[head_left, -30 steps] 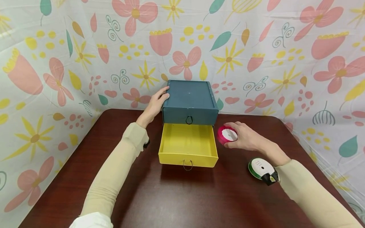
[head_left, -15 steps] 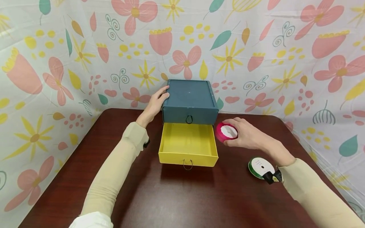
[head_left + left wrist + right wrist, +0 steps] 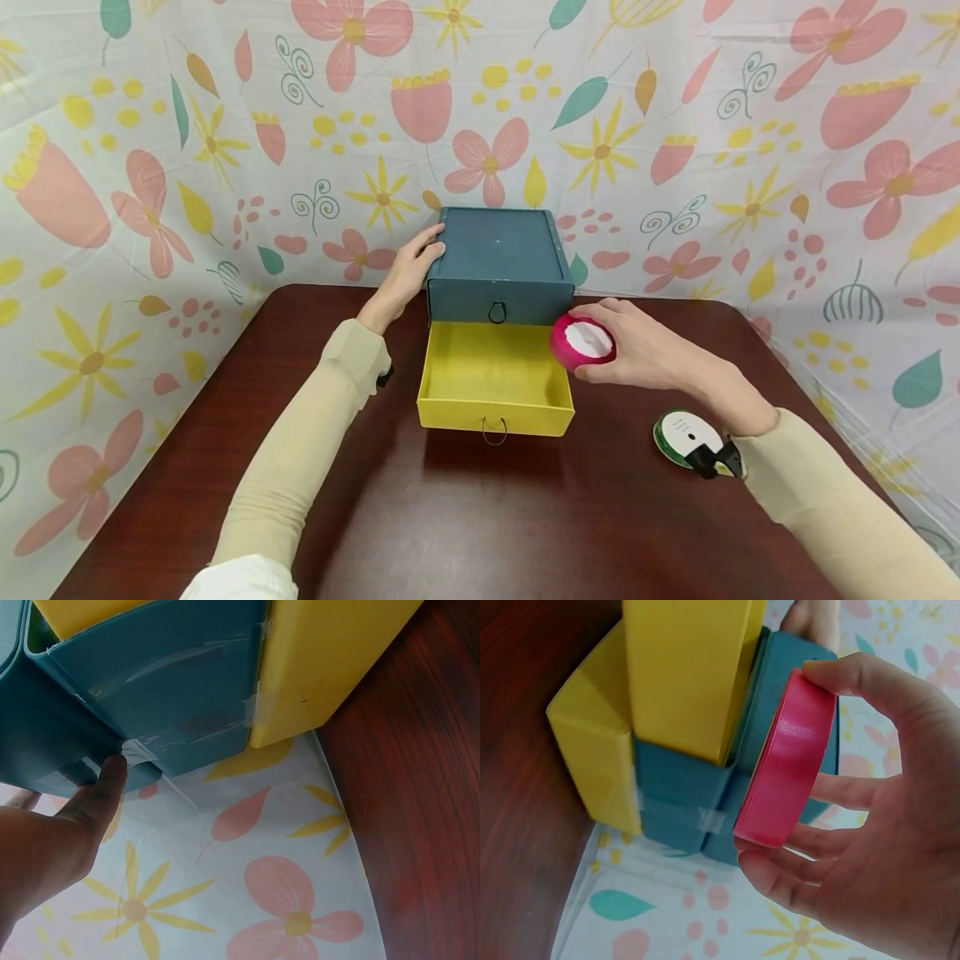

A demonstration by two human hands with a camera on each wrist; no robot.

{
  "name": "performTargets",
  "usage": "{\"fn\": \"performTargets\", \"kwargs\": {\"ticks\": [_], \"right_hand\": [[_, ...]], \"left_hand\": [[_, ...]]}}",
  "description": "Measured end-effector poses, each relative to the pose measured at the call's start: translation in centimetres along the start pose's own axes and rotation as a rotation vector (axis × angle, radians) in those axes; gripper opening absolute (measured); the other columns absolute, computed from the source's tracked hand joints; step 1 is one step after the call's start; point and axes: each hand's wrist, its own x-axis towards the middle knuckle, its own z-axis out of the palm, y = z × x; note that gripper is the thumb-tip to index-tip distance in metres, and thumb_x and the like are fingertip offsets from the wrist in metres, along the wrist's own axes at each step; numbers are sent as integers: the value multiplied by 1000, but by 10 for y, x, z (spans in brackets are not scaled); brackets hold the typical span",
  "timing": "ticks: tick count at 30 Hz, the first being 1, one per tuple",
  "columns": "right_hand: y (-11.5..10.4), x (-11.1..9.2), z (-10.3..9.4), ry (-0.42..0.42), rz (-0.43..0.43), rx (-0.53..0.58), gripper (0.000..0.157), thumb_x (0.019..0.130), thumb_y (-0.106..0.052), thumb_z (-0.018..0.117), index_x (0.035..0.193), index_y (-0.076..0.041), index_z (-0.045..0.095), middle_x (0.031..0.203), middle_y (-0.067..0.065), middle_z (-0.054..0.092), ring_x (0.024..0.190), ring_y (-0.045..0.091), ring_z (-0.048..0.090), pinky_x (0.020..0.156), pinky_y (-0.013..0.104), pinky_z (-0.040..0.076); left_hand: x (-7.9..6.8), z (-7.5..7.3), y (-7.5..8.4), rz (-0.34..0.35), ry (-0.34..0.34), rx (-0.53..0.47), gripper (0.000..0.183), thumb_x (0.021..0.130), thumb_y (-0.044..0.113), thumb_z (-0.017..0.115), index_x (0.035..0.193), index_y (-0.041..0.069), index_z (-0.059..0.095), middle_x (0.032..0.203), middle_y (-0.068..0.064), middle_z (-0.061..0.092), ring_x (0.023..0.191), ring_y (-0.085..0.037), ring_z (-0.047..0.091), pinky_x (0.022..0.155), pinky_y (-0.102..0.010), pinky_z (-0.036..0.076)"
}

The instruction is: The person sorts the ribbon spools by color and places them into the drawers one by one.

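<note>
My right hand (image 3: 637, 346) grips a roll of pink satin ribbon (image 3: 562, 348) with a white core, thumb on one edge and fingers on the other. In the head view the roll overlaps the right wall of the pulled-out yellow drawer (image 3: 487, 416). That drawer's inside is bare. Above it sits a blue drawer unit (image 3: 498, 246) with its upper drawer shut. My left hand (image 3: 407, 268) rests along the unit's left top edge. Fingertips lie against the blue side (image 3: 187, 690) in the left wrist view. From the right wrist, the ribbon's glossy side (image 3: 791, 765) shows.
A green ribbon spool (image 3: 678, 437) with a white label lies on the dark wood table (image 3: 495, 517), partly hidden by the right wrist's black camera mount (image 3: 712, 460). Behind the drawer unit hangs a floral cloth (image 3: 330, 108). Small loops serve as drawer pulls (image 3: 495, 432).
My right hand has carried the pink ribbon roll left and slightly up, from beside the yellow drawer to over its right wall. The left hand has stayed on the blue unit.
</note>
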Motion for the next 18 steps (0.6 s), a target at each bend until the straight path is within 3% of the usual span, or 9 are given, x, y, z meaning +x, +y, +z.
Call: {"fn": "performTargets", "kwargs": {"ticks": [5, 18], "right_hand": [[-9, 5, 0, -4, -23, 5, 80, 65, -35, 85, 135, -14, 51, 128, 10, 54, 116, 26, 47, 79, 41, 57], [-33, 15, 12, -7, -71, 48, 75, 69, -35, 84, 134, -13, 52, 121, 7, 56, 112, 23, 49, 78, 37, 57]], "left_hand": [[-9, 0, 13, -10, -10, 24, 52, 105, 26, 37, 155, 16, 25, 162, -7, 18, 149, -26, 21, 119, -47, 23], [-10, 2, 14, -10, -5, 21, 52, 105, 26, 38, 154, 17, 26, 161, -9, 20, 148, -27, 23, 118, -47, 26]]}}
